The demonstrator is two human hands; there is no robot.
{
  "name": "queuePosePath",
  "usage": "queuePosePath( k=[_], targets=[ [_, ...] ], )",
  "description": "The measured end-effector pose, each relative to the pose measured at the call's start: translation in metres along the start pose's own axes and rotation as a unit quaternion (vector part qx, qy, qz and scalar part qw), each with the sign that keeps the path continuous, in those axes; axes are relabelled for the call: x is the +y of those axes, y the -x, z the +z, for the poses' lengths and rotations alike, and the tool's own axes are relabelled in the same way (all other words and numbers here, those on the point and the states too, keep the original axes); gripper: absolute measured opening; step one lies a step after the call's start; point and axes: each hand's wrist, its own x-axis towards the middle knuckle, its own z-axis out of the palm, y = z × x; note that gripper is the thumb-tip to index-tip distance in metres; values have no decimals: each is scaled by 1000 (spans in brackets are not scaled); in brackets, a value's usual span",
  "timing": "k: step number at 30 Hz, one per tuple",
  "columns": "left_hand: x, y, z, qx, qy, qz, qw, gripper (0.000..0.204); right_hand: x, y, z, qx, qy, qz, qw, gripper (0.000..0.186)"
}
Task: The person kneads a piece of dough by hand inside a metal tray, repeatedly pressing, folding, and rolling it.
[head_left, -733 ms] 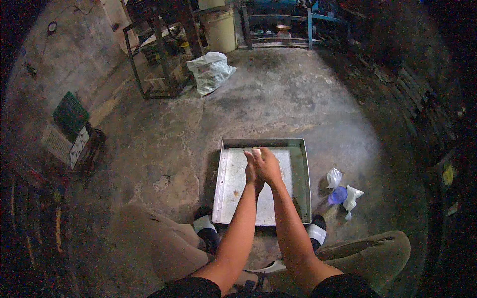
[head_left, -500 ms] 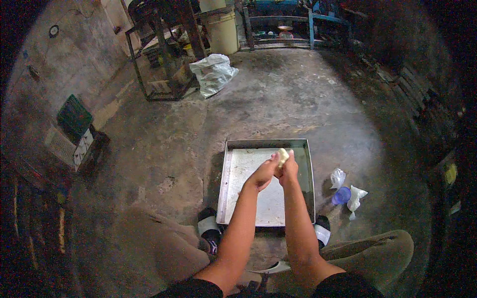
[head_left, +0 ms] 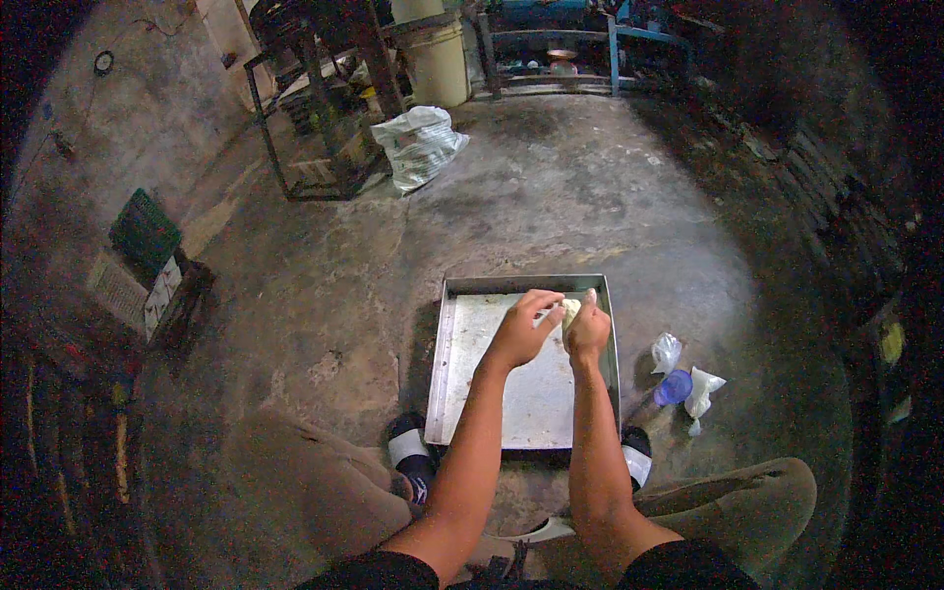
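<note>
A pale, soft-looking lump of dough [head_left: 570, 312] is held above a square metal tray [head_left: 440, 393] on the floor in front of me. My right hand [head_left: 589, 332] is closed round it, thumb up along its side. From the left, my left hand [head_left: 519, 329] pinches at the near edge of the lump, with a gap showing between curved fingers and thumb. Part of the dough is hidden by the right hand. The tray's bottom is bare metal with a few dark specks.
Right of the tray are a blue-purple cup [head_left: 674, 387], a clear plastic bag [head_left: 666, 352] and a bag of white stuff [head_left: 702, 391]. My feet flank the tray. Farther off stand a white sack [head_left: 421, 147], a metal frame [head_left: 270, 138] and a pale bucket [head_left: 439, 69].
Both hands were pressed together round the dough; now they have drawn apart a little. The right hand has shifted right with the lump, and the left fingers have spread to its left side.
</note>
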Motion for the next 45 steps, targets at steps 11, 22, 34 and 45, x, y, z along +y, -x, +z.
queuePosePath(
  k=[11,22,34,45],
  targets=[
    [-19,-1,8,53,-138,-30,989,33,-48,7,-16,-225,123,-177,950,56],
    [-43,7,25,177,-113,-86,974,38,-63,18,-5,-163,131,-221,953,44],
    [-80,10,35,97,120,-249,956,41,-19,21,19,-172,-196,121,958,76],
    [-46,13,29,173,186,-253,934,56,-64,20,9,-162,-37,12,986,80]
  ],
)
